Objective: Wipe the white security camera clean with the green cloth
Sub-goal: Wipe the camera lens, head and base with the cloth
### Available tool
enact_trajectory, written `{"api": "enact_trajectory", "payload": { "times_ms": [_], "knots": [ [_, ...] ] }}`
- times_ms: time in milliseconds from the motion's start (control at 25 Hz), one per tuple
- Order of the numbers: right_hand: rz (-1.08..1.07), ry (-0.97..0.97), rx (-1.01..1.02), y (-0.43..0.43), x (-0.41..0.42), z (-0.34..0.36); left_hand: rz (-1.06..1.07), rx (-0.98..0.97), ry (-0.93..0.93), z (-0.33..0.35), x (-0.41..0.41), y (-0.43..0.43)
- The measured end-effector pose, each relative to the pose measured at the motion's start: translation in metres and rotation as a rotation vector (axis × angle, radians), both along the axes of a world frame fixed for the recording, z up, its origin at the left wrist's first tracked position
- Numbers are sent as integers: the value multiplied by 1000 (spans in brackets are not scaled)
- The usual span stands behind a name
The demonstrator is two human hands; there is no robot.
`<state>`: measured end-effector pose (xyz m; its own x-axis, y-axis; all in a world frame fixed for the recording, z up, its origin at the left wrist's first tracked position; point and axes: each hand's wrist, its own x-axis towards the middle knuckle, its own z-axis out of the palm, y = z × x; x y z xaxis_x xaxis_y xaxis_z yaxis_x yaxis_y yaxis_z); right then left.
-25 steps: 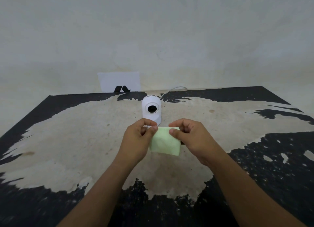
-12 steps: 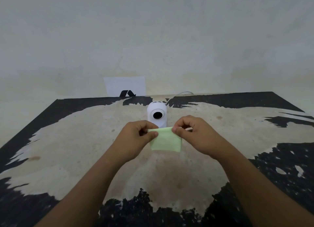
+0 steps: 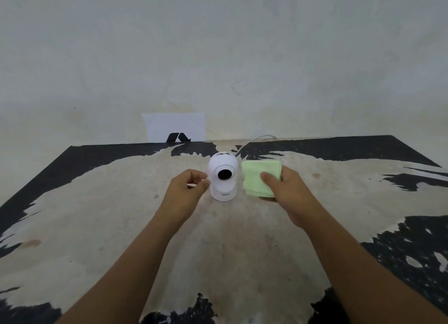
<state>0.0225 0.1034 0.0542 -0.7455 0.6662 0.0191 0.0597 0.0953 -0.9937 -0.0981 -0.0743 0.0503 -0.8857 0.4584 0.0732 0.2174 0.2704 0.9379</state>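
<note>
The white security camera (image 3: 223, 179) stands upright in the middle of the worn table (image 3: 97, 214), its dark round lens facing me. My right hand (image 3: 286, 192) holds the folded green cloth (image 3: 257, 177) just to the right of the camera, thumb pressed on the cloth's front. The cloth is close to the camera's side, with a narrow gap between them. My left hand (image 3: 188, 190) sits just left of the camera with fingers curled and nothing in it, its fingertips near the camera's body.
A white cable (image 3: 254, 140) runs from behind the camera to the table's back edge. A white sheet with a black mark (image 3: 175, 128) leans on the pale wall behind. The tabletop is black with a large worn beige patch.
Both hands held the cloth in front of the camera before. My left hand has let go and moved left; my right hand carried the cloth to the camera's right side.
</note>
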Motion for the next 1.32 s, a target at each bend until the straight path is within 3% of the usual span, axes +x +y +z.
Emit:
{"api": "enact_trajectory", "payload": {
  "times_ms": [80,200,480,760,1040,1200,1320],
  "knots": [
    [-115,-19,71,12,-17,2,-43,-123,39,-16,-10,8],
    [-138,-78,342,7,-43,11,-136,-267,135,-32,-19,24],
    [218,-81,802,-30,-69,-2,-32,-505,172,-45,-28,51],
    [131,-189,606,-24,-71,-16,-29,-453,240,-50,-30,46],
    [248,-225,1089,-35,-80,5,-20,-501,253,-47,-29,45],
    [239,-300,899,-27,-91,9,-19,-519,250,-49,-30,45],
    [158,-341,990,-31,-83,3,-13,-482,246,-48,-29,44]
  ]
}}
